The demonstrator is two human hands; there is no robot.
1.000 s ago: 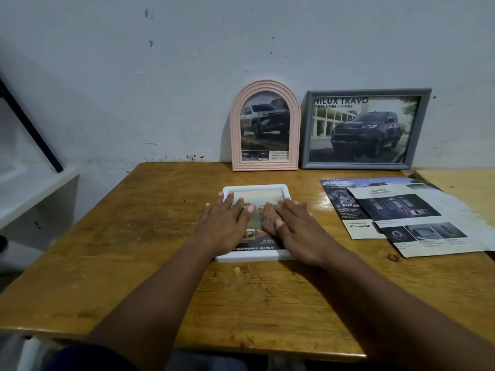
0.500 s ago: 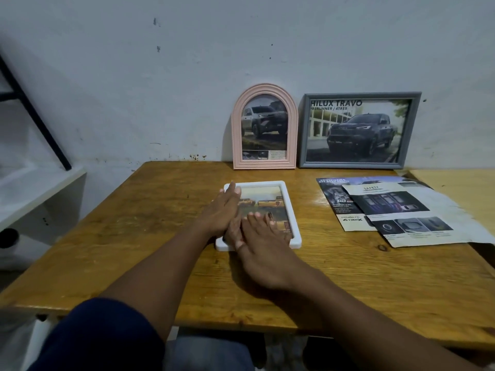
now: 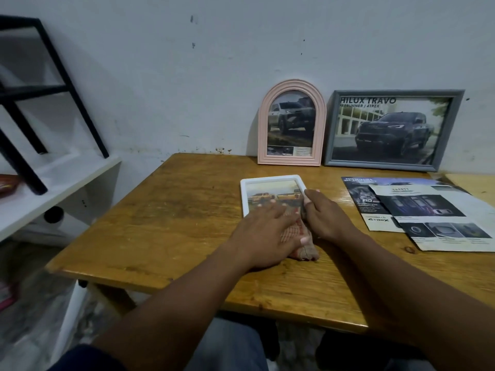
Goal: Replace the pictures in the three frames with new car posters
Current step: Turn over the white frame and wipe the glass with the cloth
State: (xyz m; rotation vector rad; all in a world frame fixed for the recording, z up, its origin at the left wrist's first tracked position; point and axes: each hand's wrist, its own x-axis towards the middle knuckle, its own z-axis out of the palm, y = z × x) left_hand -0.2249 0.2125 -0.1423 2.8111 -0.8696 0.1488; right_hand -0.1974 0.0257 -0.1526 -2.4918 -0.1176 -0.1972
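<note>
Lying flat on the table, the white frame has both hands on it: left hand spread flat over a cloth, right hand pinching the frame's right edge.

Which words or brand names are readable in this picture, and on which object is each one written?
"HILUX TRAVO" and "PRERUNNER / 4TREX": poster in the grey frame.
"SAFETY": heading of the top brochure.
"4TREX": lower left of the brochure beneath it.
Small print in the pink arched frame and the white frame: too blurred.
</note>
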